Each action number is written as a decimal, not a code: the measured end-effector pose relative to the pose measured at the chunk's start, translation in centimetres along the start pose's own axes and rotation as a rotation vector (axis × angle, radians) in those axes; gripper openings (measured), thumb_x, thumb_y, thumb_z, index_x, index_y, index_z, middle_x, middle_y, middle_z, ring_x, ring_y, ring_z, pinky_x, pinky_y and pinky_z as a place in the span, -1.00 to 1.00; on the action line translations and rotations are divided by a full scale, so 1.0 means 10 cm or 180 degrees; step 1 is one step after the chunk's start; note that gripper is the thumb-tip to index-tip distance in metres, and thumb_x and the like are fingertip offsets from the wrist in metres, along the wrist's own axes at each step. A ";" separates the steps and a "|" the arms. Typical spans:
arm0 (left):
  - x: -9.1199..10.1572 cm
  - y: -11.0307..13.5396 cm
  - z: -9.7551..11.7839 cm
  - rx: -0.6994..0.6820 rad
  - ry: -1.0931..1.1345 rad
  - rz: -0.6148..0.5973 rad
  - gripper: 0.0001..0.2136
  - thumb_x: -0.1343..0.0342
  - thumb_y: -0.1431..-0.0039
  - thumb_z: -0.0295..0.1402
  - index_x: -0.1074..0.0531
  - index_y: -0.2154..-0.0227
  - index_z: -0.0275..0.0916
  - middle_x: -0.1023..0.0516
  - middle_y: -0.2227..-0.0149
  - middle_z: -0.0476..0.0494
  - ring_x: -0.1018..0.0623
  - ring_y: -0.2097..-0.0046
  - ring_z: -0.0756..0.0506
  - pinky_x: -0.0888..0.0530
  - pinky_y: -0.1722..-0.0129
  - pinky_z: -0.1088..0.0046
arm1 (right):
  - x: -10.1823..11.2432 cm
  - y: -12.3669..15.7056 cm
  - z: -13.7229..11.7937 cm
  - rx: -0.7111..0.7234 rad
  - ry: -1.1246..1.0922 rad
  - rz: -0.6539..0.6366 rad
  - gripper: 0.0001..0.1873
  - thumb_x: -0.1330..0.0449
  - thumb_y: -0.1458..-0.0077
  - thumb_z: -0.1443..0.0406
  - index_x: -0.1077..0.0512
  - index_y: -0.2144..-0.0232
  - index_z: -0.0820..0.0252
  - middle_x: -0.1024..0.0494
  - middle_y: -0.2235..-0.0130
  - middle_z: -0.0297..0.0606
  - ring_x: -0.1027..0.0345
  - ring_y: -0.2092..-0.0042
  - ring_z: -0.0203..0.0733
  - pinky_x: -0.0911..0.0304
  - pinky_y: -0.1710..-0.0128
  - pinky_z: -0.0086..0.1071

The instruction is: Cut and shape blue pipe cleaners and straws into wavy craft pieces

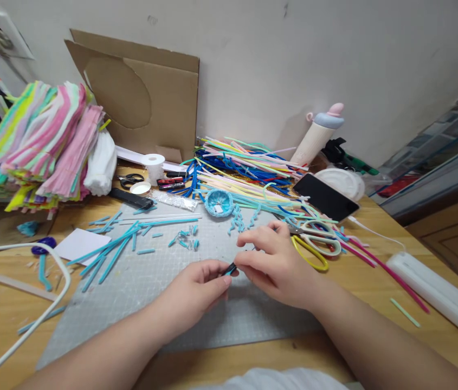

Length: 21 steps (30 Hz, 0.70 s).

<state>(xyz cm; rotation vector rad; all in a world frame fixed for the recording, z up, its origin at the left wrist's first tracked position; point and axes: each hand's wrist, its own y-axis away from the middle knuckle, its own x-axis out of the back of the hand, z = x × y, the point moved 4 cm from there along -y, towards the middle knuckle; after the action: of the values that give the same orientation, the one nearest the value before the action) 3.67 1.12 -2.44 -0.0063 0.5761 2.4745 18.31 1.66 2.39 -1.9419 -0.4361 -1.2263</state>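
Observation:
My left hand (206,279) pinches a small dark stick-like piece (232,267) with a bit of blue on it; its exact kind is mostly hidden by the fingers. My right hand (271,262) meets it from the other side, thumb and fingertips closed at its end, other fingers curled and raised. Both hands are over the grey cutting mat (196,325). Beyond them are a round blue fuzzy bowl shape (218,203) and curled blue pipe cleaner pieces (237,219). To the left lie small blue coils with wire ends (188,237) and straight blue pipe cleaners (117,252).
Scissors with white and yellow handles (314,244) lie right of my right hand. A phone (326,196), a pile of coloured pipe cleaners (245,168) and a cardboard sheet (163,103) are behind. Bundled pipe cleaners (45,141) stand left; a white cable (64,276) loops nearby.

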 end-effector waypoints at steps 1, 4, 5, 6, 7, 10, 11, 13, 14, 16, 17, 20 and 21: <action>0.00 0.00 0.01 -0.0014 -0.0010 0.0008 -0.83 -0.05 -0.02 -0.27 -0.34 0.40 -0.29 -0.23 0.60 0.13 -0.12 0.60 0.11 -0.02 0.59 0.53 | 0.00 0.00 0.00 0.0001 0.0008 0.0000 -0.88 -0.07 -0.12 0.39 -0.39 0.33 0.10 -0.39 0.13 -0.27 -0.27 0.13 -0.25 0.14 0.12 -0.19; 0.00 -0.01 0.01 -0.0062 -0.0062 0.0030 -0.84 -0.05 -0.03 -0.26 -0.33 0.43 -0.28 -0.22 0.61 0.14 -0.12 0.60 0.11 -0.03 0.59 0.53 | 0.00 -0.01 0.00 0.0016 0.0024 0.0000 -0.87 -0.06 -0.12 0.39 -0.39 0.34 0.11 -0.40 0.13 -0.27 -0.27 0.14 -0.24 0.13 0.12 -0.19; 0.00 -0.01 0.00 -0.0065 -0.0085 0.0029 -0.83 -0.04 -0.04 -0.26 -0.33 0.44 -0.27 -0.21 0.61 0.14 -0.11 0.60 0.11 -0.03 0.59 0.53 | 0.00 -0.01 0.00 0.0023 0.0028 0.0004 -0.87 -0.06 -0.12 0.39 -0.39 0.34 0.11 -0.40 0.13 -0.28 -0.27 0.14 -0.24 0.13 0.12 -0.19; 0.01 -0.01 0.00 -0.0070 -0.0122 0.0032 -0.82 -0.02 -0.06 -0.24 -0.31 0.46 -0.27 -0.22 0.61 0.13 -0.11 0.61 0.11 -0.03 0.60 0.53 | 0.00 -0.01 -0.01 0.0028 0.0034 0.0007 -0.87 -0.05 -0.13 0.38 -0.39 0.35 0.11 -0.40 0.14 -0.28 -0.27 0.15 -0.25 0.13 0.12 -0.19; 0.01 -0.02 -0.01 -0.0075 -0.0183 0.0036 -0.81 -0.01 -0.08 -0.23 -0.30 0.48 -0.26 -0.22 0.62 0.13 -0.11 0.61 0.11 -0.03 0.60 0.52 | 0.00 -0.01 -0.01 0.0031 0.0043 0.0009 -0.87 -0.05 -0.13 0.38 -0.40 0.35 0.11 -0.40 0.14 -0.28 -0.27 0.16 -0.25 0.13 0.13 -0.19; 0.03 -0.02 -0.03 -0.0077 -0.0480 0.0109 -0.75 0.03 -0.11 -0.20 -0.26 0.55 -0.25 -0.20 0.63 0.12 -0.11 0.62 0.10 -0.03 0.60 0.52 | 0.00 -0.02 -0.02 0.0033 0.0078 0.0003 -0.86 -0.04 -0.14 0.37 -0.40 0.35 0.10 -0.41 0.15 -0.29 -0.27 0.18 -0.26 0.13 0.13 -0.19; 0.04 -0.02 -0.03 -0.0081 -0.0589 0.0149 -0.74 0.04 -0.11 -0.20 -0.25 0.57 -0.25 -0.20 0.63 0.12 -0.11 0.62 0.10 -0.03 0.60 0.52 | 0.01 -0.02 -0.01 0.0032 0.0102 -0.0009 -0.86 -0.04 -0.15 0.37 -0.40 0.35 0.10 -0.42 0.16 -0.30 -0.27 0.19 -0.26 0.13 0.13 -0.20; 0.06 -0.01 -0.02 -0.0097 -0.0808 0.0237 -0.73 0.05 -0.12 -0.20 -0.24 0.59 -0.25 -0.18 0.63 0.12 -0.12 0.60 0.08 -0.06 0.58 0.52 | 0.02 -0.01 -0.01 0.0037 0.0219 -0.0057 -0.84 -0.02 -0.17 0.36 -0.40 0.34 0.10 -0.44 0.19 -0.32 -0.26 0.21 -0.27 0.13 0.14 -0.20; 0.07 -0.01 -0.01 -0.0107 -0.0925 0.0274 -0.73 0.06 -0.12 -0.21 -0.24 0.59 -0.25 -0.19 0.62 0.11 -0.14 0.58 0.07 -0.07 0.57 0.52 | 0.03 -0.01 -0.01 0.0056 0.0307 -0.0078 -0.84 -0.02 -0.18 0.36 -0.40 0.33 0.10 -0.46 0.21 -0.33 -0.25 0.22 -0.27 0.13 0.14 -0.20; 0.07 0.01 0.02 -0.0153 -0.1194 0.0286 -0.74 0.07 -0.13 -0.22 -0.25 0.59 -0.24 -0.21 0.61 0.10 -0.18 0.55 0.05 -0.11 0.53 0.51 | 0.06 0.01 -0.02 0.0149 0.0475 -0.0083 -0.83 -0.01 -0.19 0.37 -0.40 0.32 0.10 -0.48 0.24 -0.35 -0.24 0.22 -0.25 0.15 0.13 -0.18; 0.06 0.01 0.03 -0.0189 -0.1351 0.0262 -0.74 0.07 -0.13 -0.23 -0.25 0.59 -0.24 -0.22 0.61 0.09 -0.20 0.52 0.04 -0.13 0.51 0.51 | 0.08 0.02 -0.04 0.0217 0.0521 -0.0067 -0.83 -0.01 -0.19 0.37 -0.40 0.32 0.09 -0.49 0.25 -0.36 -0.23 0.22 -0.25 0.15 0.12 -0.17; 0.03 0.04 0.07 -0.0370 -0.1810 0.0103 -0.75 0.08 -0.14 -0.28 -0.23 0.60 -0.24 -0.22 0.60 0.09 -0.22 0.49 0.03 -0.14 0.48 0.51 | 0.13 0.04 -0.08 0.0381 0.0430 -0.0030 -0.82 -0.01 -0.19 0.38 -0.40 0.31 0.08 -0.50 0.27 -0.39 -0.21 0.22 -0.25 0.17 0.10 -0.15; 0.01 0.05 0.08 -0.0434 -0.1930 0.0023 -0.76 0.09 -0.15 -0.30 -0.22 0.60 -0.24 -0.21 0.59 0.09 -0.21 0.49 0.03 -0.13 0.48 0.52 | 0.13 0.03 -0.08 0.0388 0.0334 -0.0057 -0.81 0.00 -0.19 0.38 -0.41 0.32 0.08 -0.50 0.28 -0.39 -0.21 0.22 -0.25 0.18 0.10 -0.15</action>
<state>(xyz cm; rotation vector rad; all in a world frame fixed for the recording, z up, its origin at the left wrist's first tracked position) 3.42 1.14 -1.50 0.6659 0.1442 2.3444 18.69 0.67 3.58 -1.7659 -0.4637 -1.2768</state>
